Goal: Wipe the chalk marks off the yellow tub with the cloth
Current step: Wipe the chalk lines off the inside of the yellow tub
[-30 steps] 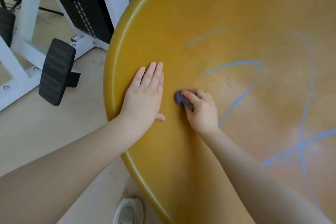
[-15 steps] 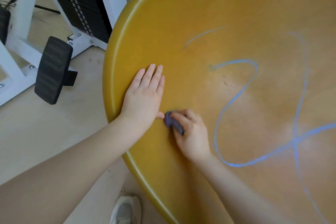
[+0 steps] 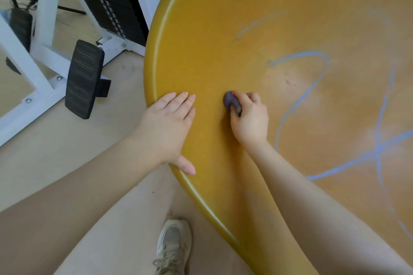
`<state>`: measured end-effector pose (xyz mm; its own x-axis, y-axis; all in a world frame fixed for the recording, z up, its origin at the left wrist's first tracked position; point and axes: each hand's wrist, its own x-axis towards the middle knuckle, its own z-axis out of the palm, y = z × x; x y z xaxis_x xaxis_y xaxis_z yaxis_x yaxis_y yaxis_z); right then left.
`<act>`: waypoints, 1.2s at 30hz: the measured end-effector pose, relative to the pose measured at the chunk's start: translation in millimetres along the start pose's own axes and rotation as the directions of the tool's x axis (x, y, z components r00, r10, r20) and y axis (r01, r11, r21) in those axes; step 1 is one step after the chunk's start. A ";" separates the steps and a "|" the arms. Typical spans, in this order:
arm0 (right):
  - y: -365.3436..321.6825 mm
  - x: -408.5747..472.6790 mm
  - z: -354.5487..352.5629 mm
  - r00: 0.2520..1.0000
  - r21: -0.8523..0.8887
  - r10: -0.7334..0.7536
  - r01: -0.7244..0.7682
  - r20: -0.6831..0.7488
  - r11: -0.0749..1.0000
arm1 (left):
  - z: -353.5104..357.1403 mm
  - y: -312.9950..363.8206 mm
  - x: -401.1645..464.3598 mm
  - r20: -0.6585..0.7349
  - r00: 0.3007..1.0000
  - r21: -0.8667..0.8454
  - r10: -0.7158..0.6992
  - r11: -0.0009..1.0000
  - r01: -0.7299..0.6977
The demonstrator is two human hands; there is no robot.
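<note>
The large yellow tub (image 3: 219, 35) fills the right of the view, its rounded rim curving down the middle. Blue chalk marks (image 3: 312, 87) loop and cross over its surface to the right. My right hand (image 3: 250, 118) is shut on a small bunched purple cloth (image 3: 230, 100) and presses it against the tub, left of the chalk loop. My left hand (image 3: 167, 127) lies flat and open on the tub's rim, fingers together, thumb resting on the edge.
A white weight machine frame (image 3: 47, 18) with a black weight stack (image 3: 111, 0) and a black foot pad (image 3: 83, 78) stands at the left on the pale floor. My beige sneaker (image 3: 173, 245) is below the tub's rim.
My right hand with the cloth slid down the tub surface, then back up and to the right. The left hand shifted outward to the rim. The view has tilted down, showing more of the shoe.
</note>
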<state>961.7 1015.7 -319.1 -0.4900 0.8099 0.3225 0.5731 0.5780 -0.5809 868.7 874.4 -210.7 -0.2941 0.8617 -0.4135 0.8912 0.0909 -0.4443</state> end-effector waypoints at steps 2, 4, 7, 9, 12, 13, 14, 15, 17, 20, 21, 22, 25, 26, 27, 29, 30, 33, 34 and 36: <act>-16.7 -44.4 -7.2 0.980 0.097 -0.168 0.158 0.109 0.983 | 0.6 2.0 -3.0 0.004 1.000 -0.016 -0.009 1.000 0.009; -26.4 -86.4 -20.8 0.939 0.221 -0.270 0.223 0.214 0.950 | 0.5 3.9 -4.8 -0.009 1.000 -0.043 -0.008 0.999 0.008; -25.2 -117.2 -38.5 0.891 0.333 -0.342 0.239 0.298 0.912 | -1.1 6.9 -5.0 -0.004 1.000 -0.070 -0.010 0.997 0.010; -12.6 -111.9 -38.9 0.871 0.329 -0.379 0.275 0.314 0.904 | -3.1 11.8 -3.6 0.019 1.000 -0.085 -0.024 0.996 0.026; 16.5 -71.9 -25.7 0.914 0.174 -0.327 0.291 0.239 0.941 | -4.5 20.3 -1.2 0.066 0.997 -0.079 -0.048 0.995 0.053; 25.2 -54.6 -21.5 0.935 0.102 -0.293 0.278 0.200 0.955 | -4.4 22.2 -0.6 0.082 0.995 -0.077 -0.057 0.995 0.064; 31.2 -39.0 -18.7 0.952 0.038 -0.256 0.253 0.166 0.967 | -4.3 23.3 0.1 0.094 0.993 -0.074 -0.066 0.995 0.073; 34.2 -26.5 -17.6 0.967 -0.005 -0.212 0.215 0.140 0.977 | -3.9 24.1 0.7 0.103 0.992 -0.071 -0.073 0.994 0.081; 32.4 -15.3 -17.0 0.988 -0.017 -0.107 0.110 0.108 0.994 | -3.7 25.8 1.1 0.115 0.990 -0.066 -0.083 0.994 0.091; 18.4 -40.0 -20.8 0.981 0.065 -0.114 0.105 0.159 0.992 | -4.2 28.1 0.7 0.126 0.988 -0.065 -0.093 0.993 0.102; 13.3 -57.3 -23.8 0.963 0.117 -0.174 0.153 0.204 0.981 | -4.7 28.8 0.1 0.129 0.987 -0.069 -0.092 0.992 0.102; 8.0 -77.0 -28.7 0.940 0.184 -0.232 0.189 0.249 0.965 | -5.3 29.6 -0.9 0.134 0.987 -0.074 -0.091 0.992 0.101; -2.6 -129.3 -49.9 0.887 0.374 -0.326 0.195 0.327 0.907 | -6.1 30.2 -1.4 0.141 0.986 -0.079 -0.088 0.992 0.100; -3.6 -139.1 -55.1 0.875 0.407 -0.342 0.191 0.341 0.893 | -6.9 30.2 -1.2 0.144 0.986 -0.080 -0.083 0.992 0.095; -2.7 -144.2 -57.9 0.863 0.425 -0.359 0.194 0.354 0.884 | -8.0 30.5 -1.1 0.152 0.986 -0.080 -0.073 0.993 0.086; 5.1 -138.4 -55.7 0.840 0.444 -0.397 0.216 0.370 0.870 | -9.5 31.6 0.0 0.165 0.985 -0.069 -0.043 0.996 0.055; 10.0 -128.2 -52.4 0.834 0.433 -0.400 0.222 0.380 0.874 | -9.6 31.6 1.4 0.166 0.986 -0.064 -0.026 0.997 0.037; 27.7 -84.3 -37.4 0.899 0.276 -0.295 0.208 0.323 0.938 | -10.0 29.7 4.6 0.171 0.984 -0.069 0.048 0.997 -0.037; 30.9 -69.5 -34.3 0.927 0.189 -0.251 0.203 0.278 0.961 | -9.8 29.2 6.0 0.166 0.983 -0.064 0.073 0.996 -0.063; 32.2 -43.5 -30.3 0.959 -0.016 -0.138 0.147 0.249 0.989 | -9.5 29.1 8.0 0.148 0.984 -0.052 0.098 0.994 -0.091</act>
<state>1021.4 1002.1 -329.2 -0.7123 0.6717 0.2035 0.5054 0.6922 -0.5152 895.6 888.7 -219.3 -0.2532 0.7831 -0.5681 0.9310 0.0377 -0.3630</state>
